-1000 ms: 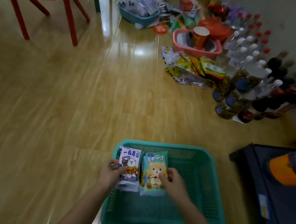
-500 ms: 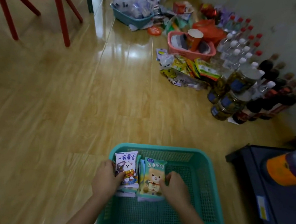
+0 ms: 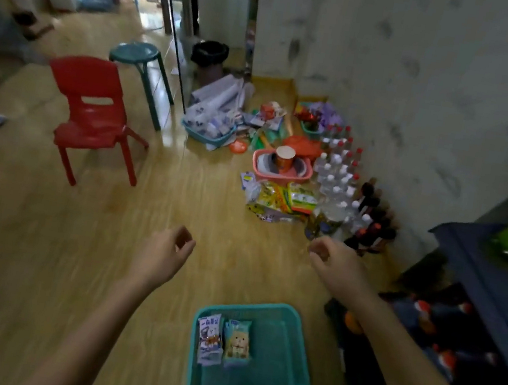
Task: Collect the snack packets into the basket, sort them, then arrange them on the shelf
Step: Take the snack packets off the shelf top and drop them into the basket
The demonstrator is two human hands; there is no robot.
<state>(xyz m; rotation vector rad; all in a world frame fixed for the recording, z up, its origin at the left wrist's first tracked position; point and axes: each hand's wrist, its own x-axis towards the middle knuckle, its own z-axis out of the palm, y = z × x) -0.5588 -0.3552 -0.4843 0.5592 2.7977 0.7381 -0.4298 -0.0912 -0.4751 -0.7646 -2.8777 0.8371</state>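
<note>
One moulded red plastic chair (image 3: 92,115) stands on the glossy wood-plank floor (image 3: 22,256). The left hand (image 3: 164,251) hangs above the floor, fingers loosely curled, holding nothing. Between the forearms sits one squarish teal plastic basket (image 3: 271,379) with rounded corners. Two flat, glossy packets lie side by side in its left half: a white-and-purple packet (image 3: 209,339) and a green packet (image 3: 236,343). Farther off, a heap of crinkled yellow-green snack packets (image 3: 281,198) lies just beside a pink tub (image 3: 261,168). The right hand (image 3: 334,263), well apart from the left, is also loosely curled and empty. A dark shelf (image 3: 480,279) stands at the right.
</note>
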